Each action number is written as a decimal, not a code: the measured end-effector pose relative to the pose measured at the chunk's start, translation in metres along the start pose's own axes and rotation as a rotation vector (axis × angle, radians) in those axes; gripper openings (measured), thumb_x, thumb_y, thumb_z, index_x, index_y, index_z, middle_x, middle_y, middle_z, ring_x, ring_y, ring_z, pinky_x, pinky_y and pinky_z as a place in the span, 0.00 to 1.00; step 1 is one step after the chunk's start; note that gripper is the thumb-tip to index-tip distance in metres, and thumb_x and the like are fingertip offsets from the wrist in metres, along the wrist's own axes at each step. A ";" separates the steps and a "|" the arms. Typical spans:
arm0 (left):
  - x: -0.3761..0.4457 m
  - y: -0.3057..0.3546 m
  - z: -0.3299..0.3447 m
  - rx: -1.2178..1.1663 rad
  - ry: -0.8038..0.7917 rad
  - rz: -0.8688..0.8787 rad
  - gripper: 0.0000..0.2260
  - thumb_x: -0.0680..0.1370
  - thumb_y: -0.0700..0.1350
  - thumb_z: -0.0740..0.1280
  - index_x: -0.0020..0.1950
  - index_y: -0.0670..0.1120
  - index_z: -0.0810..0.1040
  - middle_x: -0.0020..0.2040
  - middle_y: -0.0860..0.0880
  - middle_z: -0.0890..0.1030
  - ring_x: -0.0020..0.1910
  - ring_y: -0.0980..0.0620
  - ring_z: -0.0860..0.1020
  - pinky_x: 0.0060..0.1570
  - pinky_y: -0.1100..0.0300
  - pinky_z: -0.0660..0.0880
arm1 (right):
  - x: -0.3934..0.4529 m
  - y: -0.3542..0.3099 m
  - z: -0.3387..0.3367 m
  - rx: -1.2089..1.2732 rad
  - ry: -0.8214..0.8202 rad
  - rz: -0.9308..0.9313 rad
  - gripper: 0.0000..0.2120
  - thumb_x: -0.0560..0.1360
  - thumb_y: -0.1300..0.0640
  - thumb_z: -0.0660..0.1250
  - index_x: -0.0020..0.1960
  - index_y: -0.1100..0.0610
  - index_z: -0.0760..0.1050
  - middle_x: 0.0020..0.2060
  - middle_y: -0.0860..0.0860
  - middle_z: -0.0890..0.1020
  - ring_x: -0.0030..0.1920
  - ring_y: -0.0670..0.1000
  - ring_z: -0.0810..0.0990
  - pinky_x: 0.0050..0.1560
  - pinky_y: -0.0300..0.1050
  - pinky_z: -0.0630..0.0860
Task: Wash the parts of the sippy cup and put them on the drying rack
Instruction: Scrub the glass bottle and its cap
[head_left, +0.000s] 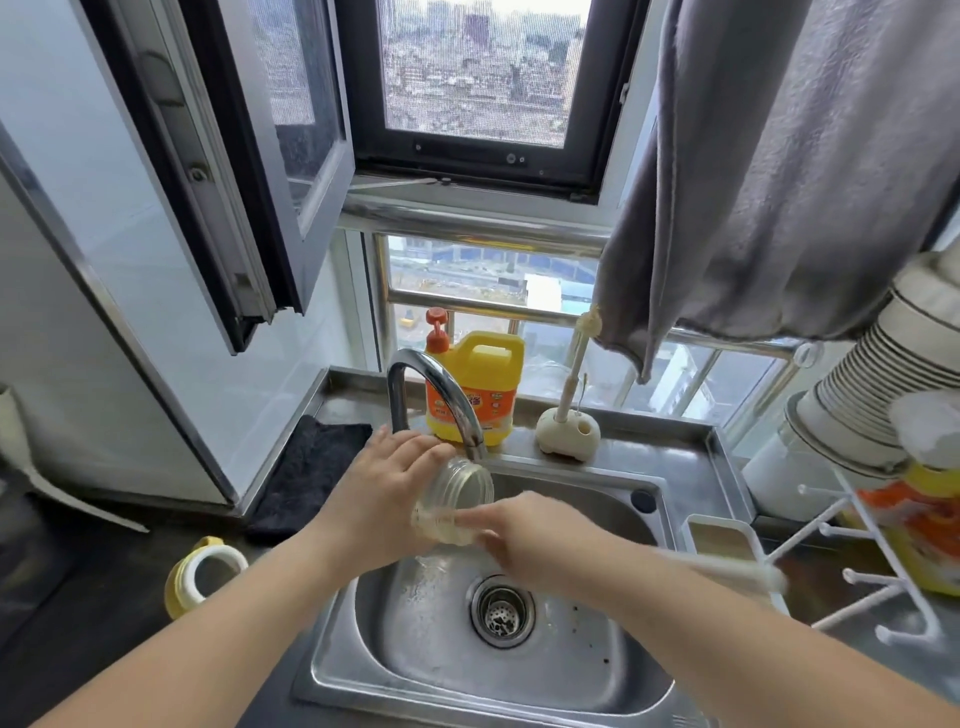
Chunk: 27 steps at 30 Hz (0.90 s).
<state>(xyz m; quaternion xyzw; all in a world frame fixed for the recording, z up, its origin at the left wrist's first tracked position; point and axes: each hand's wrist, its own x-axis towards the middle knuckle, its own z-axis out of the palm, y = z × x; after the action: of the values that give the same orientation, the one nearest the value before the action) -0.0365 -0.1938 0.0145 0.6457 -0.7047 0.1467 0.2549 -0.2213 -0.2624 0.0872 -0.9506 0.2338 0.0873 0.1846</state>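
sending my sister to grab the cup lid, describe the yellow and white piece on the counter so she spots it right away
Start at the steel sink and look at the dark counter to its left. The sippy cup lid lies there on its side, nearer than the black cloth. It is the only yellow part there, with a white ring.

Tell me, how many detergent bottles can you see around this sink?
2. One yellow detergent bottle stands behind the faucet on the sill; another yellow bottle stands at right behind the drying rack, partly hidden.
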 end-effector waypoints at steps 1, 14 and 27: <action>-0.001 -0.001 0.000 -0.002 -0.025 -0.022 0.33 0.62 0.66 0.64 0.61 0.48 0.71 0.53 0.48 0.80 0.56 0.48 0.74 0.62 0.45 0.71 | -0.002 -0.001 -0.004 -0.174 0.067 -0.022 0.24 0.80 0.58 0.57 0.72 0.37 0.61 0.49 0.52 0.79 0.50 0.57 0.79 0.40 0.47 0.69; 0.002 0.006 -0.007 0.094 0.064 0.053 0.29 0.64 0.61 0.70 0.59 0.47 0.70 0.54 0.46 0.80 0.58 0.45 0.74 0.61 0.39 0.70 | 0.005 0.002 -0.002 0.591 -0.148 0.107 0.12 0.80 0.57 0.57 0.56 0.45 0.76 0.32 0.50 0.76 0.30 0.50 0.70 0.29 0.40 0.68; 0.057 0.010 -0.041 0.047 0.012 0.051 0.41 0.55 0.56 0.81 0.62 0.48 0.68 0.56 0.45 0.80 0.55 0.42 0.78 0.60 0.39 0.72 | -0.025 -0.002 -0.066 -0.726 0.348 -0.034 0.24 0.76 0.63 0.59 0.70 0.46 0.64 0.45 0.52 0.78 0.41 0.55 0.81 0.32 0.45 0.67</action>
<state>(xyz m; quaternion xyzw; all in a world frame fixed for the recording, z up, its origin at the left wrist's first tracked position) -0.0417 -0.2180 0.0806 0.6324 -0.7158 0.1735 0.2400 -0.2365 -0.2760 0.1542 -0.9583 0.2000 -0.0011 -0.2040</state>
